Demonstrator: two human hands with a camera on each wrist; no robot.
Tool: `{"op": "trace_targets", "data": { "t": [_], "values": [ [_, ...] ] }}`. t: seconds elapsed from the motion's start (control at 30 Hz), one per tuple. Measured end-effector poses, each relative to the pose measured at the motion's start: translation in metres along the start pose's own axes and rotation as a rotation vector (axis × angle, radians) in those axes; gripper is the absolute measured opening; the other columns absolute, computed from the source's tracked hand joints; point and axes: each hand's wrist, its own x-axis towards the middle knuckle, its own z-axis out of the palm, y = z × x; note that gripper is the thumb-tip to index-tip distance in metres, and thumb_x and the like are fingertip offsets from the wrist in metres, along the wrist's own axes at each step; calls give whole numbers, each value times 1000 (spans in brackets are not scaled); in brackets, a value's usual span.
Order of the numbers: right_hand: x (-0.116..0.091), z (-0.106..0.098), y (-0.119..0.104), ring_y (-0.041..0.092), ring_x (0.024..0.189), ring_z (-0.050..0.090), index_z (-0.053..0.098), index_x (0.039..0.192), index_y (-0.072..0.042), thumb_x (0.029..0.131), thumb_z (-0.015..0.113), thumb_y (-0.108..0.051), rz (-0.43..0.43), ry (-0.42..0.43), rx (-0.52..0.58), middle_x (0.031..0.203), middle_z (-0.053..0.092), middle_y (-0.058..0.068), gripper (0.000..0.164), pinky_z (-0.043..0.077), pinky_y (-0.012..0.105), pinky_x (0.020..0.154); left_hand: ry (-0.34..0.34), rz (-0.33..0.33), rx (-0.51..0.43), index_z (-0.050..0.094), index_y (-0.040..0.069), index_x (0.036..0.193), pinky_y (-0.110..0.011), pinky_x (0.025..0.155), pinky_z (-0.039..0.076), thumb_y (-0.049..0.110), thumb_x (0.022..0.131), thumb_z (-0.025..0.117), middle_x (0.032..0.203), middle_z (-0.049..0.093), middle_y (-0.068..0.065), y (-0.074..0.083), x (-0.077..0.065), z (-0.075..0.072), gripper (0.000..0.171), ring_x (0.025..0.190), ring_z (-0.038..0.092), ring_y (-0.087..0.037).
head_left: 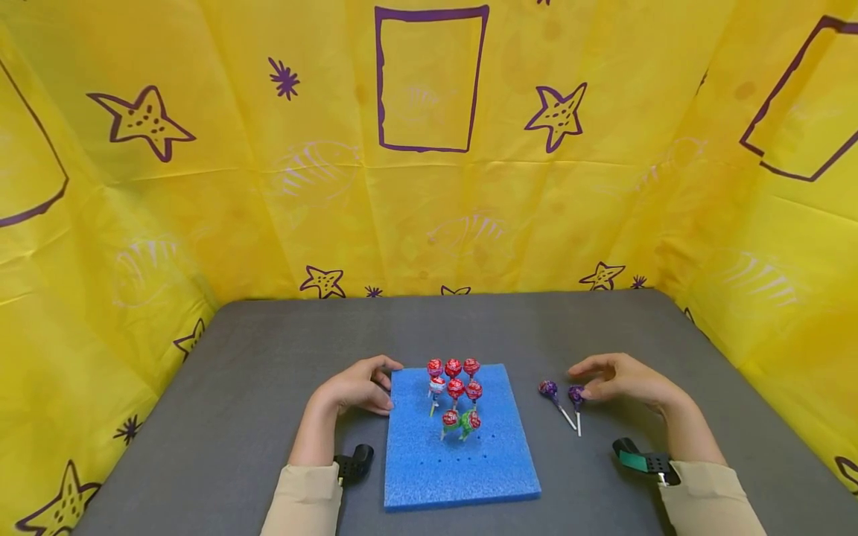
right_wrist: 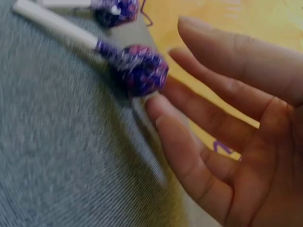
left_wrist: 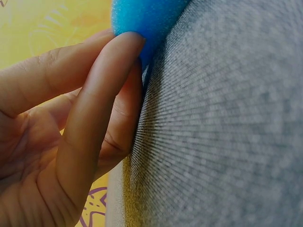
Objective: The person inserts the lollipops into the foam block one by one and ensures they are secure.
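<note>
A blue foam board (head_left: 462, 476) lies on the dark table, with several wrapped lollipops (head_left: 456, 388) standing in it by their sticks. Most have red wrappers; one is paler, and the front two show green. My left hand (head_left: 358, 383) rests at the board's left edge, thumb and forefinger touching the foam (left_wrist: 142, 21) at separate spots. To the right of the board lie two purple lollipops, one nearer it (head_left: 548, 388) and one farther right (head_left: 576, 394). Beside the farther one's candy head (right_wrist: 144, 73), my right hand (head_left: 623, 383) is spread, with fingertips close to the wrapper.
Small holes (head_left: 458, 459) dot the front part of the foam board. A yellow cloth (head_left: 415, 223) with purple starfish drawings hangs behind the grey table (head_left: 268, 357) and along both sides. Each wrist wears a black camera mount (head_left: 355, 463).
</note>
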Motion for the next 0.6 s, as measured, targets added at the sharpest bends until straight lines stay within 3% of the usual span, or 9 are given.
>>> {"op": "trace_targets", "data": {
  "t": [0.3, 0.6],
  "values": [
    [2, -2, 17, 5, 98, 68, 58, 132, 1, 91, 67, -17, -20, -70, 44, 136, 57, 29, 46, 58, 24, 81, 13, -11, -13, 52, 4, 135, -34, 68, 64, -6, 79, 72, 97, 51, -14, -2, 2, -1, 61, 71, 63, -19],
    [3, -1, 23, 10, 84, 69, 59, 130, 4, 89, 68, -13, -35, -71, 59, 129, 66, 19, 45, 57, 23, 74, 7, 1, -9, 52, 3, 135, -34, 68, 64, -6, 79, 72, 98, 51, -14, -2, 1, 0, 60, 70, 64, -19]
  ]
}}
